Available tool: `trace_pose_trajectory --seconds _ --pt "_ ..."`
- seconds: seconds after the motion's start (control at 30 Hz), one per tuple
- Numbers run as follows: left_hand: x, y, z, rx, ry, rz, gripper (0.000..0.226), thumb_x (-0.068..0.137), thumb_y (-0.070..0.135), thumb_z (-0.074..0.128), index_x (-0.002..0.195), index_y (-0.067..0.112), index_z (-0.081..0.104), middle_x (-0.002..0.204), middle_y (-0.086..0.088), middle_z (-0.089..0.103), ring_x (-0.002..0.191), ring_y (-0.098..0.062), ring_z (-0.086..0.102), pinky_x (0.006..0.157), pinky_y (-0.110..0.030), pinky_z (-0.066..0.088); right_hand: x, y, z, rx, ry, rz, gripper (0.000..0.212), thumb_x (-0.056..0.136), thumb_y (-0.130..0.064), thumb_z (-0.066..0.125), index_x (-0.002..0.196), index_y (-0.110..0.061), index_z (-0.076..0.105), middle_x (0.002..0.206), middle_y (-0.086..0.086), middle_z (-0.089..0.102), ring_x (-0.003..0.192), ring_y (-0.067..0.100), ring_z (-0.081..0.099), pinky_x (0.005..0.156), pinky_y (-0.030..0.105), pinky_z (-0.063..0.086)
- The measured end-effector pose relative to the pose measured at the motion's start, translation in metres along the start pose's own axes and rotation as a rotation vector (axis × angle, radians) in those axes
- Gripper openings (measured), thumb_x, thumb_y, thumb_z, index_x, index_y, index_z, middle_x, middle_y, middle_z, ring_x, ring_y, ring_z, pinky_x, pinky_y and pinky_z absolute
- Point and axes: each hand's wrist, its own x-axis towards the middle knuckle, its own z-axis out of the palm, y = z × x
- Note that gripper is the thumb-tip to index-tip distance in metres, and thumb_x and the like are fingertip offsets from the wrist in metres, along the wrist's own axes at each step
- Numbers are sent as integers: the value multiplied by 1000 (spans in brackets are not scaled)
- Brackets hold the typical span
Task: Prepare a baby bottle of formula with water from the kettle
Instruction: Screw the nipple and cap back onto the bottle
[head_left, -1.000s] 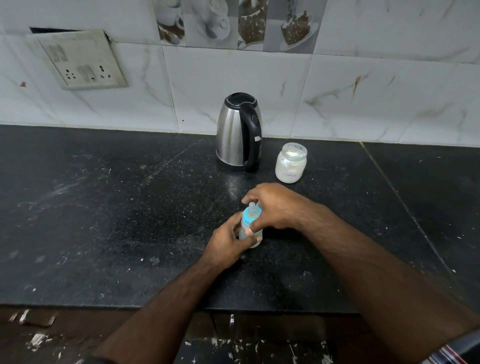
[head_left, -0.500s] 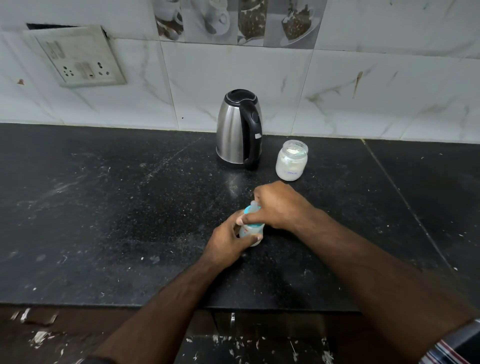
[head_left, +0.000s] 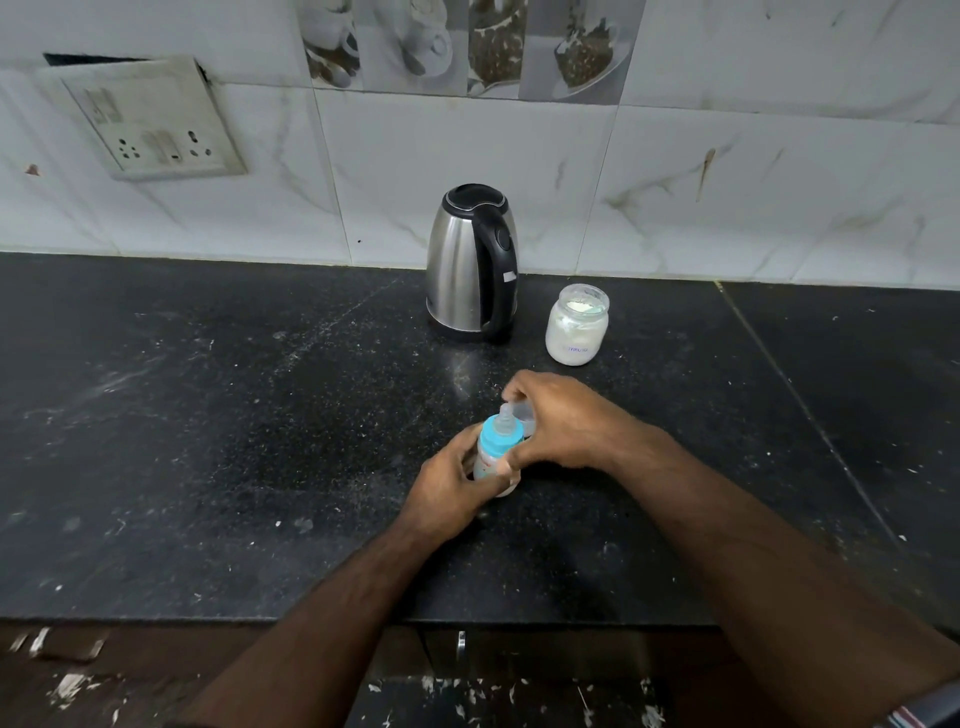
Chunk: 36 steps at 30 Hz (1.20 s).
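A wide black stone counter (head_left: 208, 441) fills most of the view, dusted with pale specks, and behind it rises a wall of white marbled tiles (head_left: 467, 171) with a strip of picture tiles of cups along the top. A tilted switch-and-socket plate (head_left: 150, 119) sits on the wall at the far left.

We see two bare forearms reaching in from the bottom edge toward the middle of the counter. At the back, close to the wall, stands a steel kettle (head_left: 472, 262) with a black lid and handle, upright. Just to its right, apart from it, stands a small open glass jar (head_left: 576, 325) holding white powder.

In front of these, near the counter's middle, is the baby bottle (head_left: 493, 457). It has a blue collar and a clear teat, and it leans slightly toward the left. Our left hand (head_left: 447, 488) wraps its fingers and thumb around the bottle's body, gripping it. Our right hand (head_left: 561, 421) is just beside and behind the bottle's top, fingers curled down, pinching a clear plastic cap (head_left: 522, 413). The cap sits off the teat, just to its right. The right thumb rests against the bottle below the collar.

We cannot tell whether the bottle holds anything.
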Motion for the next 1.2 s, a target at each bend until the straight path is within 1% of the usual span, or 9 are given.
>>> trace_pose_trajectory --seconds 0.07,0.2,0.3,0.4,0.5,0.63,0.73,0.9,1.2 --pt "0 1 0 4 2 -1 63 83 24 87 140 27 60 124 13 73 114 -1 68 106 -36 54 1 0 -4 80 -91 -61 74 71 -22 88 138 -31 58 127 -12 64 111 5 60 90 22 48" --pt "-1 1 -1 -9 -16 -13 63 80 27 86 138 28 61 122 12 74 114 -6 70 105 -42 55 5 -4 4 75 -55 -106 67 73 -9 85 134 -29 66 129 -14 69 113 0 60 85 8 40" --pt "-1 2 -1 10 -24 -21 64 81 27 85 139 30 60 122 13 74 113 -6 71 102 -44 57 7 -4 -3 62 -95 -133 65 74 -7 85 132 -30 66 127 -14 69 108 -2 60 87 13 45" --pt "-1 2 -2 61 -24 -29 62 81 32 86 138 28 60 119 14 75 109 -3 71 98 -40 59 8 -9 -13 -9 -178 -171 58 77 -2 82 124 -33 70 125 -14 68 112 4 62 97 31 54" --pt "-1 2 -2 59 -9 -49 62 81 32 87 137 26 61 115 15 76 102 -2 73 91 -36 62 9 -18 -17 -83 -245 -203 56 80 -2 78 126 -33 70 125 -15 65 115 7 60 101 37 52" --pt "-1 3 -2 76 -8 -24 56 81 31 85 132 34 63 113 18 75 105 2 70 96 -33 58 11 -29 -14 -265 -197 -134 54 79 -40 82 129 -29 65 122 -4 63 112 16 60 94 39 54" --pt "0 2 -2 53 -20 -45 58 81 29 85 134 33 62 115 16 75 103 -3 73 95 -42 60 12 -35 -12 -349 -206 -123 43 82 -23 80 122 -33 67 119 -2 65 104 19 62 87 40 57" --pt "2 -2 -2 10 -28 -41 63 77 31 86 135 33 61 121 14 75 113 -6 71 102 -46 57 9 -31 -21 -303 -244 -214 38 87 -2 72 113 -30 68 121 -4 64 112 20 60 96 45 54" --pt "2 -2 -1 15 -30 -36 63 78 35 86 135 35 61 118 15 76 107 -8 74 97 -48 60 10 -35 -22 -334 -288 -174 48 88 -5 75 125 -34 66 133 -1 59 117 21 59 98 44 54"
